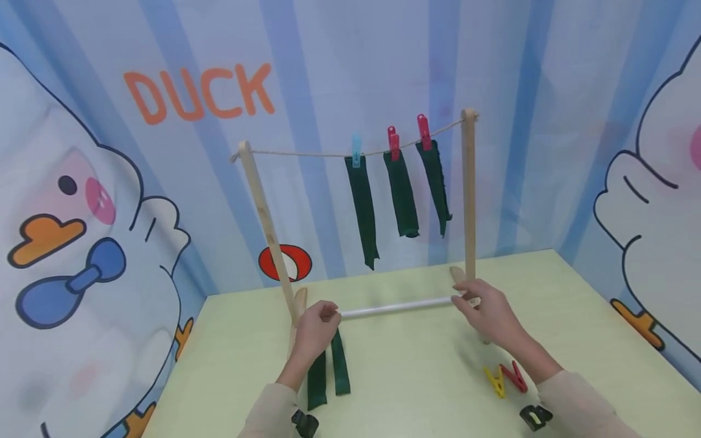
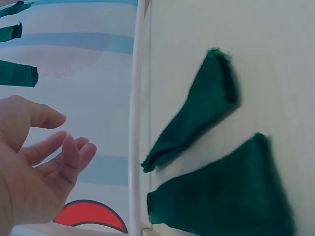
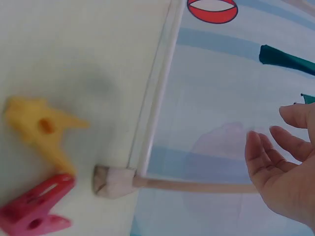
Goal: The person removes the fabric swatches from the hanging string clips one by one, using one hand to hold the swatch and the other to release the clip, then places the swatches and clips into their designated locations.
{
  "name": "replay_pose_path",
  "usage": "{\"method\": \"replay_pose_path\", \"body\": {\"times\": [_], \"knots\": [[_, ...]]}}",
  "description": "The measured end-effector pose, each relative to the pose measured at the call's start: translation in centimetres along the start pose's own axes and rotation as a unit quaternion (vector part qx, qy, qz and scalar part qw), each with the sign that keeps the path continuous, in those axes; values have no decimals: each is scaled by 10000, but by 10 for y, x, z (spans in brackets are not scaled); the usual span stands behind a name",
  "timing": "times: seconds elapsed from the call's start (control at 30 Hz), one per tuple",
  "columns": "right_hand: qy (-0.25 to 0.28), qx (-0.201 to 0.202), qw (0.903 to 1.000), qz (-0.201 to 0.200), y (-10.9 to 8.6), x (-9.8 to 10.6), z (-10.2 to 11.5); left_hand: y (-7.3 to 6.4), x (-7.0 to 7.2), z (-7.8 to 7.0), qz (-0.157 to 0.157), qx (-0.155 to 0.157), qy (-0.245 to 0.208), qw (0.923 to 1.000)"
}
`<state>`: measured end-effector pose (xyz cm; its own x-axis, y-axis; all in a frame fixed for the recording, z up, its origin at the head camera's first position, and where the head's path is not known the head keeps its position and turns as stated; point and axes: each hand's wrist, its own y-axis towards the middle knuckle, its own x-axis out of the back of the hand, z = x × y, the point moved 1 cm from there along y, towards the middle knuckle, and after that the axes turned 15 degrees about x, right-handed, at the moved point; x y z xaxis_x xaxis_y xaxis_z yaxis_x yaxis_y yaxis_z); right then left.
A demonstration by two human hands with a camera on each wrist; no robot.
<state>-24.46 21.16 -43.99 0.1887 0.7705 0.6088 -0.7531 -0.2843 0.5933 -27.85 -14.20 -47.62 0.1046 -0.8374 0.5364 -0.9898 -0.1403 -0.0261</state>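
Observation:
My left hand [image 1: 316,328] has loosely bent fingers and holds nothing, beside the left post of a wooden drying rack [image 1: 265,225]. On the table below it lie two dark green cloth strips, a longer one [image 1: 317,380] and a slimmer one [image 1: 340,365]. Near the right post, my right hand [image 1: 490,310] also hovers with relaxed, bare fingers. A yellow clothespin [image 1: 495,383] and a red clothespin [image 1: 515,376] lie close together beneath the right forearm. From the rack's string hang three green strips, one under a blue clothespin [image 1: 356,152], the others under red clothespins [image 1: 424,131].
A white rod [image 1: 400,306] joins the two posts low across the rack. The pale yellow table [image 1: 416,377] ends at a striped blue backdrop [image 1: 339,73] with duck drawings. Black straps, one a wrist band [image 1: 535,417], sit at both sleeves.

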Motion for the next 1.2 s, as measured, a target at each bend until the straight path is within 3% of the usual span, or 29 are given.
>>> {"method": "replay_pose_path", "body": {"times": [0.2, 0.43, 0.57, 0.9, 1.2], "knots": [[-49, 413, 9991, -129, 25, -4, 15, 5, 4, -16, 25, -597, -254, 9979], [-149, 692, 9967, -385, 46, -2, 25, 10, 6, -29, -19, -651, -427, 9970], [-95, 831, 9957, -396, 58, 0, 33, 15, 7, -39, -111, -838, -552, 9949], [-177, 1397, 9898, -203, 90, 9, 59, 24, 7, -62, 41, -1189, -214, 9927], [-146, 1631, 9856, -431, 118, 18, 76, 25, 8, -74, 187, -1200, -546, 9911]]}}
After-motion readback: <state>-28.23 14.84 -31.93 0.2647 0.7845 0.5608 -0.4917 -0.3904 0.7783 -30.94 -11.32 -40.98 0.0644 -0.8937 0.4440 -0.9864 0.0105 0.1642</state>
